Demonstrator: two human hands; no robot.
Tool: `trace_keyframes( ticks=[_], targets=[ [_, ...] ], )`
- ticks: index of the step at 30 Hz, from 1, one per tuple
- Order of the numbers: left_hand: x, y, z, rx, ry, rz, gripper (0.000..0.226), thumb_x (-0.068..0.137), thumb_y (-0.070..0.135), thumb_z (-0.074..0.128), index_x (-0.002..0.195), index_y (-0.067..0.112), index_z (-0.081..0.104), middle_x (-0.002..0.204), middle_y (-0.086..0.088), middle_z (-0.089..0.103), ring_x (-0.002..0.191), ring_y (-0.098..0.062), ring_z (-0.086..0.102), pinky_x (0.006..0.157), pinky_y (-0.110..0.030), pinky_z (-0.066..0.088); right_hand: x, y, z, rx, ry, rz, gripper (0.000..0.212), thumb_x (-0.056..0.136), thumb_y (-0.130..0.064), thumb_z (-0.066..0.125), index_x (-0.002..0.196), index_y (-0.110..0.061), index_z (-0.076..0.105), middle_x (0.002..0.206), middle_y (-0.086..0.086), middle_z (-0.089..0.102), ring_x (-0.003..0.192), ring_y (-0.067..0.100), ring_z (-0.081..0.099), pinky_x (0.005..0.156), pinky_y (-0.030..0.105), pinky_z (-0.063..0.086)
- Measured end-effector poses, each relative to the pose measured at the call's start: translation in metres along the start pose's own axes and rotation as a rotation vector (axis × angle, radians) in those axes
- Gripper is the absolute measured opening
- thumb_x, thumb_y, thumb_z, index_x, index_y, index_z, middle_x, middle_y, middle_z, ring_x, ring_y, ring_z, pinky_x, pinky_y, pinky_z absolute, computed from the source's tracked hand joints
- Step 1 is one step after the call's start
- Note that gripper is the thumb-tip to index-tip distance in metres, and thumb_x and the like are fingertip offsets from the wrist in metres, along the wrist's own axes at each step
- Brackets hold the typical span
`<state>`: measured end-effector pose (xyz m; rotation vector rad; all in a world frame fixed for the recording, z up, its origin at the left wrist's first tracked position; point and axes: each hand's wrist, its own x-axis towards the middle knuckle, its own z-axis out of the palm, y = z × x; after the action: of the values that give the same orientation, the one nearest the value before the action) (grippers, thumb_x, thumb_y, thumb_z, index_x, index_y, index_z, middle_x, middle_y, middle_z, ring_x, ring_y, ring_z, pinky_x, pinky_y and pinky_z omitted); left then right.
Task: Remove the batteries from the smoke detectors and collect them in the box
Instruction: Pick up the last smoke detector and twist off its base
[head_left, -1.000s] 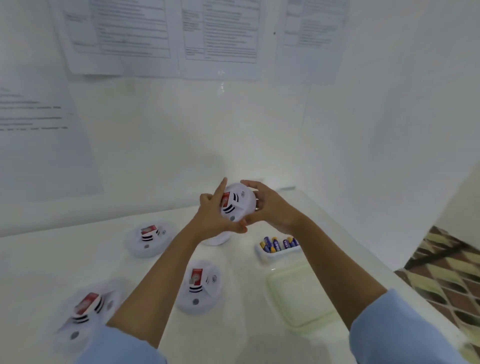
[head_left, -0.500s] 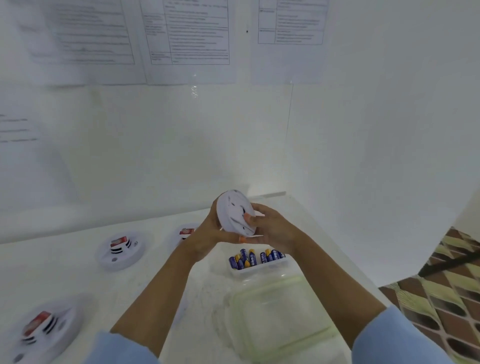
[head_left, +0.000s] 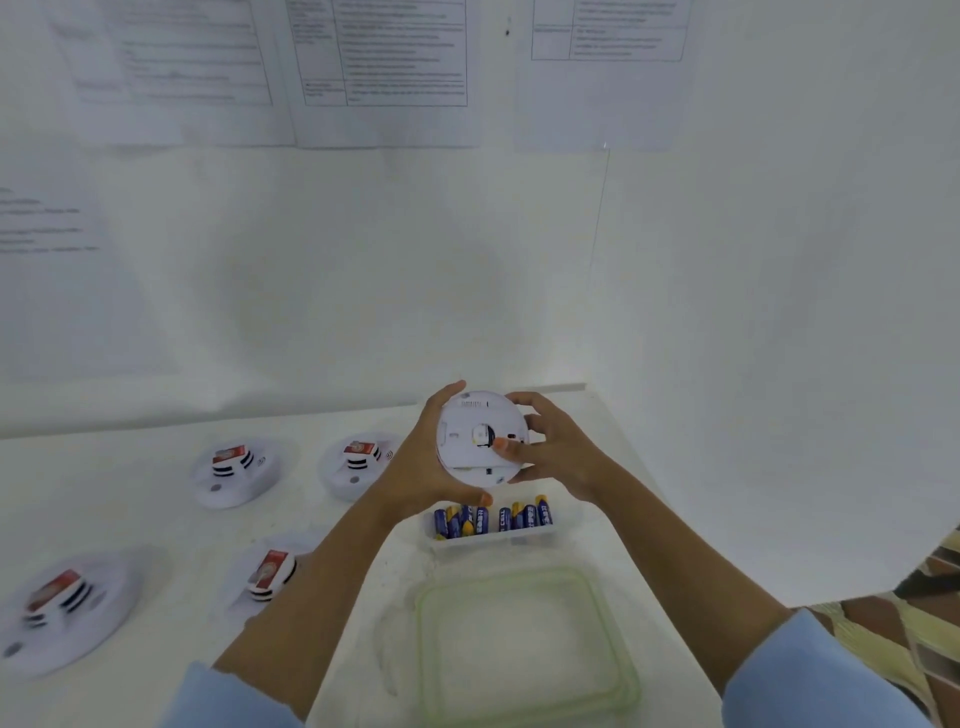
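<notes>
A: Head view: both hands are up over the far right corner of the counter (head_left: 337, 639) with a white smoke detector (head_left: 470, 436) between them, its back side turned to the camera.
B: Grip check, please.
A: Left hand (head_left: 415, 467) wraps the left rim, fingers curled over the top, thumb under the bottom edge. Right hand (head_left: 563, 457) clasps the right rim, and its thumb (head_left: 503, 445) presses on the back plate just beside the small round part in the middle.
B: So both are grasping the same detector. And the box?
A: The clear box (head_left: 540, 538) sits on the counter near the right edge, just under the hands in this view, with blue-and-yellow batteries (head_left: 483, 519) packed in a row inside it.
B: What is that in front of it?
A: A clear lid (head_left: 519, 649) with a green rim, lying flat toward the front edge, just beside the box, between the 2 forearms.
B: And to the left?
A: 4 other detectors (head_left: 236, 475) face up on the counter, each with a red-and-white tag on top: 2 side by side toward the back edge, 1 partly hidden by the left forearm, 1 blurred at the left edge. Light blue sleeves (head_left: 810, 675) at the bottom, printed sheets (head_left: 384, 62) on the wall behind, patterned floor (head_left: 930, 613) past the right edge
</notes>
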<state>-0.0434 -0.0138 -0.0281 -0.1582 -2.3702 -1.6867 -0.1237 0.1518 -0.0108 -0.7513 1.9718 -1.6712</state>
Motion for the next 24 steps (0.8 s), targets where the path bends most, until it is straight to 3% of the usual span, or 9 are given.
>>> trace_keyframes(
  ticks=[7,10,14,17,20,24],
  targets=[
    [0.007,-0.005,0.002,0.033,0.062,0.025,0.104,0.044,-0.006,0.083,0.129,0.025,0.031,0.123,0.006,0.046,0.104,0.013,0.049,0.068,-0.014,0.052,0.005,-0.002,-0.007,-0.060,-0.046,-0.013,0.050,0.079,-0.016,0.070,0.118,-0.032,0.043,0.112,0.010,0.056,0.099,0.026,0.060,0.072,0.036,0.059],
    [0.008,-0.006,0.000,0.039,0.108,0.026,0.101,0.043,0.000,0.082,0.128,0.024,0.033,0.120,0.008,0.048,0.104,0.010,0.050,0.066,-0.014,0.052,0.008,-0.010,-0.008,-0.394,-0.052,-0.163,0.063,0.075,-0.024,0.075,0.123,-0.039,0.037,0.113,-0.002,0.050,0.095,0.019,0.057,0.075,0.023,0.053],
    [0.010,-0.004,-0.002,0.048,0.112,0.049,0.097,0.045,0.003,0.081,0.127,0.022,0.033,0.119,0.012,0.049,0.104,0.012,0.051,0.074,-0.008,0.048,0.011,-0.022,-0.006,-0.826,-0.047,-0.274,0.071,0.069,-0.035,0.077,0.129,-0.036,0.039,0.125,-0.002,0.038,0.103,0.017,0.049,0.084,0.031,0.049],
    [0.010,-0.002,-0.004,0.055,0.099,0.049,0.096,0.046,0.005,0.081,0.127,0.022,0.032,0.120,0.012,0.048,0.104,0.014,0.051,0.074,-0.006,0.046,0.014,-0.034,-0.003,-0.950,-0.035,-0.320,0.073,0.065,-0.035,0.079,0.128,-0.028,0.043,0.124,-0.001,0.036,0.102,0.015,0.045,0.082,0.029,0.046],
    [0.009,-0.002,-0.006,0.069,0.092,0.052,0.095,0.046,0.009,0.081,0.125,0.023,0.031,0.119,0.014,0.046,0.105,0.011,0.051,0.076,-0.005,0.045,0.019,-0.044,-0.002,-1.074,-0.076,-0.377,0.070,0.065,-0.033,0.079,0.126,-0.020,0.047,0.120,0.001,0.038,0.104,0.015,0.039,0.084,0.025,0.034],
    [0.007,-0.002,-0.010,0.105,0.091,0.047,0.090,0.047,0.017,0.082,0.122,0.029,0.034,0.119,0.016,0.046,0.106,0.005,0.052,0.078,-0.004,0.044,0.025,-0.048,0.003,-1.132,-0.130,-0.416,0.070,0.065,-0.035,0.079,0.127,-0.021,0.049,0.118,0.001,0.040,0.104,0.016,0.040,0.084,0.023,0.026]
  ],
)
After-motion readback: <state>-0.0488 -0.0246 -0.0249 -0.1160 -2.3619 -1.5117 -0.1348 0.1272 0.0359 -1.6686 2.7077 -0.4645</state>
